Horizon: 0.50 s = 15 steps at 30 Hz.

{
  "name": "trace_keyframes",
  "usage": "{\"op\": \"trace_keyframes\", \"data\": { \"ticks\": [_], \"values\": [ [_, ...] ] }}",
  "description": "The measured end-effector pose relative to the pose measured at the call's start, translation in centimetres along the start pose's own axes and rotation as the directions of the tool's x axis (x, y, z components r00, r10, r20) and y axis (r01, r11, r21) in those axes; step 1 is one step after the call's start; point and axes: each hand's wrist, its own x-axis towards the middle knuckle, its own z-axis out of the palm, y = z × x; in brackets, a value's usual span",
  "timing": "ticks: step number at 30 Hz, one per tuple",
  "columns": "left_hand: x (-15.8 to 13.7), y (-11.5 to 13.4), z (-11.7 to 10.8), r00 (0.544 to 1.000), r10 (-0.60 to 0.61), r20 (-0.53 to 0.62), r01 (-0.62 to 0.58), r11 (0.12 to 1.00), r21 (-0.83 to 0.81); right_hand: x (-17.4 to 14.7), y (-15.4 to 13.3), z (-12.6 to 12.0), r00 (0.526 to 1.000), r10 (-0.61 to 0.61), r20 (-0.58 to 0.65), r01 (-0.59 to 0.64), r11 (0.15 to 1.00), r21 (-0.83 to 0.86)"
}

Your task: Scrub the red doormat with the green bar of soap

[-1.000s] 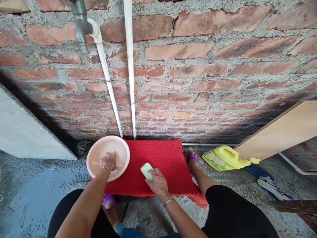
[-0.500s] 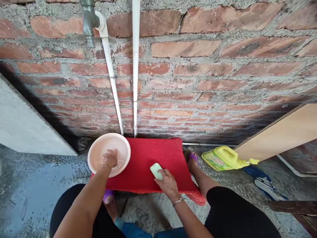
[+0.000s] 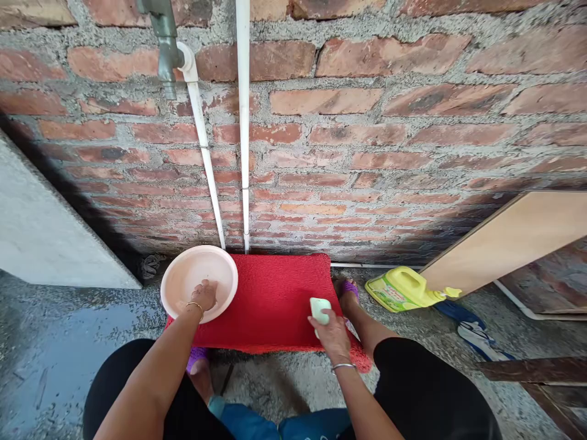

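Brick wall rises behind a red cloth that covers a low support, whose make I cannot tell. Left hand is inside the basin, palm down, its fingers loosely spread and seemingly holding nothing. Right hand grips the bar, a pale green one like soap, thumb on one side and fingers on the other, near the right end of the cloth.

If the bar is wet, it could slip from the fingers and drop off that end. Drag on the cloth might ruck it up and shift the basin, which reaches past the cloth's left edge; a hard push from the hand inside could tip it. The floor looks wet at left, so a foot could slide.

Counted outward: two hands, one bar, one basin, one cloth; two bracelets, one per wrist; two purple sandals, worn. Farther off come one yellow jug, what seem to be two slippers partly overlapping, one tap, two white pipes running down the bricks, one grey slab at left and one tan board at right.
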Motion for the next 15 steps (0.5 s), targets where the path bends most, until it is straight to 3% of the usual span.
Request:
{"op": "trace_keyframes", "data": {
  "ticks": [2,5,7,9,11,15],
  "values": [
    [-0.7,0.1,-0.1,0.999,0.052,-0.010,-0.052,0.999,-0.009,-2.5,-3.1,1.0,0.978,-0.168,0.121,0.174,0.984,-0.038],
    [-1.4,0.6,-0.2,0.993,0.117,-0.017,-0.117,0.993,-0.005,-6.6,-7.2,2.9,0.867,-0.395,0.303,0.434,0.898,-0.072],
    [-1.7,1.0,-0.2,0.989,0.147,-0.019,-0.147,0.989,0.006,-8.7,-8.9,3.9,0.783,-0.472,0.405,0.545,0.834,-0.082],
    [-1.8,1.3,-0.2,0.985,0.170,-0.018,-0.169,0.985,0.020,-9.9,-9.6,4.3,0.732,-0.496,0.468,0.593,0.801,-0.080],
    [-1.7,1.4,-0.2,0.982,0.187,-0.014,-0.187,0.982,0.035,-10.2,-9.6,4.3,0.722,-0.491,0.488,0.597,0.798,-0.079],
    [-1.5,1.7,-0.4,0.978,0.208,-0.008,-0.208,0.977,0.057,-9.0,-8.1,3.4,0.769,-0.441,0.463,0.544,0.832,-0.111]
  ]
}}
